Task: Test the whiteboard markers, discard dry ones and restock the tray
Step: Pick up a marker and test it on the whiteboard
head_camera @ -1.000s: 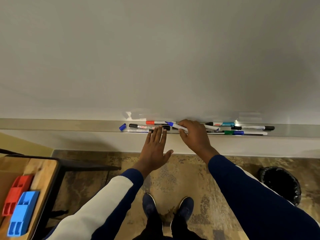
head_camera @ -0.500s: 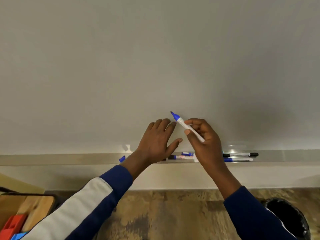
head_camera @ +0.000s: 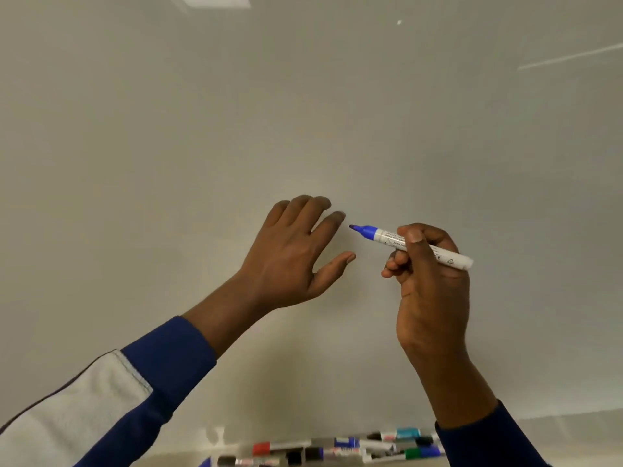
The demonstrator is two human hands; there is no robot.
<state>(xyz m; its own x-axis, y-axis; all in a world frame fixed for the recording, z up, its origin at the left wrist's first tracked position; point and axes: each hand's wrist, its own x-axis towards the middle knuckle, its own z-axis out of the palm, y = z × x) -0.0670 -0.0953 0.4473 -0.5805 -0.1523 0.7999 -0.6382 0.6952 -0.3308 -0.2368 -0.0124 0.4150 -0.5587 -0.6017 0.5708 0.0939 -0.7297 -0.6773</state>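
My right hand (head_camera: 433,291) grips an uncapped blue whiteboard marker (head_camera: 384,235), its tip pointing left and close to the whiteboard (head_camera: 303,112). My left hand (head_camera: 293,254) is spread flat against the board just left of the tip, fingers straight. No mark shows on the board. Along the bottom edge the marker tray (head_camera: 188,458) holds several markers, among them a red-capped one (head_camera: 266,448), a teal one (head_camera: 401,434) and a green and blue one (head_camera: 419,453).
A loose blue cap (head_camera: 206,462) lies at the left end of the row of markers in the tray. The whiteboard fills almost the whole view; ceiling light reflections show near its top.
Both hands have risen from the tray up the board. The view has tilted upward. My right hand has turned the blue marker so that its tip points left towards my left hand.
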